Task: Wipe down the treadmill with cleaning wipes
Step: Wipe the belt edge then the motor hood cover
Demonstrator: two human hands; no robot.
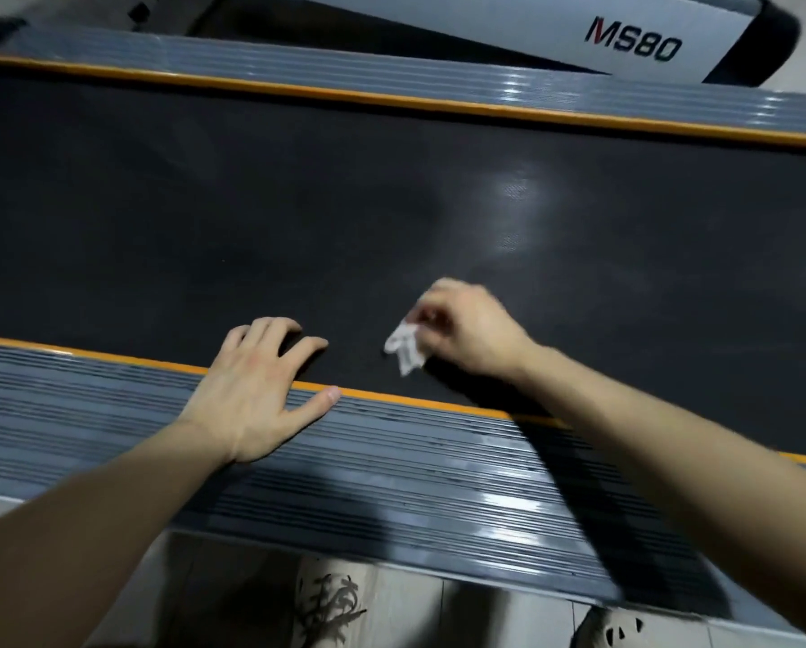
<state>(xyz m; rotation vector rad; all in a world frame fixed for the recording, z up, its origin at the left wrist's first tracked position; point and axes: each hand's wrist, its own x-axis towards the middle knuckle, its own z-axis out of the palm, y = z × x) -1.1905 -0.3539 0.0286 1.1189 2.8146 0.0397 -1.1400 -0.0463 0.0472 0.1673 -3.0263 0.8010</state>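
Head view: the person leans over the treadmill belt (298, 203) from its side. The right hand (466, 334) has its fingers curled around a crumpled white wipe (405, 350). It holds the wipe down on the belt, near the orange stripe (415, 402) that borders the near side rail (391, 484). The left hand (256, 390) lies flat with fingers spread and straight, holding nothing. Its palm is on the ribbed rail and its fingertips reach onto the belt, apparently bracing the body. The far side rail (391, 72) and a white cover marked MS80 (634, 39) lie beyond. 2 shoes (328, 596) show on the tiled floor below.

The step in hand looks like wiping the belt surface. To do it well, the wipe is better opened out from its bunch, so that more of it meets the textured belt. It can then be pressed under flat fingers and drawn in overlapping strokes from 1 stripe to the other. The bracing hand is best placed away from freshly wiped patches. The ribbed rails will likely need strokes along the grooves, not across them.
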